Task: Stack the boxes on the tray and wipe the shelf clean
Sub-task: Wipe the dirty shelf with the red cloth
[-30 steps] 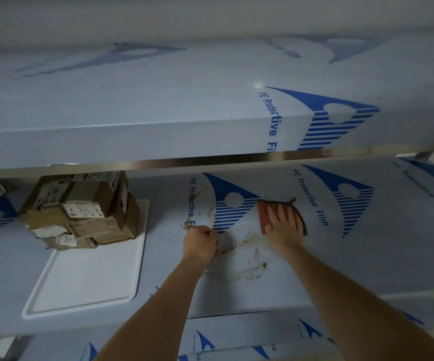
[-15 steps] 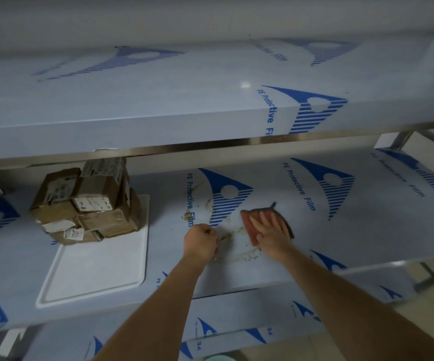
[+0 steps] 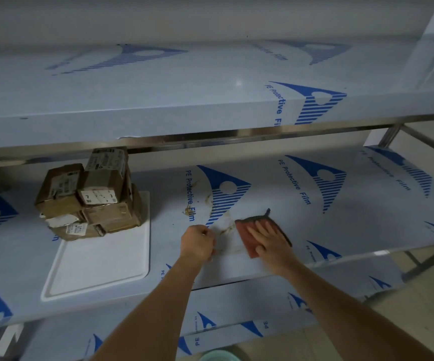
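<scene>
Several brown cardboard boxes (image 3: 88, 196) stand stacked on the far end of a white tray (image 3: 98, 264) at the left of the middle shelf (image 3: 354, 225). My right hand (image 3: 270, 239) lies flat on a red-brown cloth (image 3: 247, 237), pressing it onto the shelf near the front edge. Brown smears (image 3: 226, 229) streak the film just left of the cloth, with more stains (image 3: 188, 211) farther back. My left hand (image 3: 197, 242) rests as a fist on the shelf left of the smears; I cannot make out anything in it.
The upper shelf (image 3: 158, 110) overhangs the boxes closely. A lower shelf (image 3: 236, 306) runs beneath. Metal posts (image 3: 390, 135) rise at the right. A pale green rim (image 3: 218, 356) shows at the bottom edge. All shelves carry blue-printed protective film.
My right hand has dragged the cloth toward the front edge and slightly left over the smears. The view has shifted, so the boxes and tray sit farther right in frame. The left fist stays put.
</scene>
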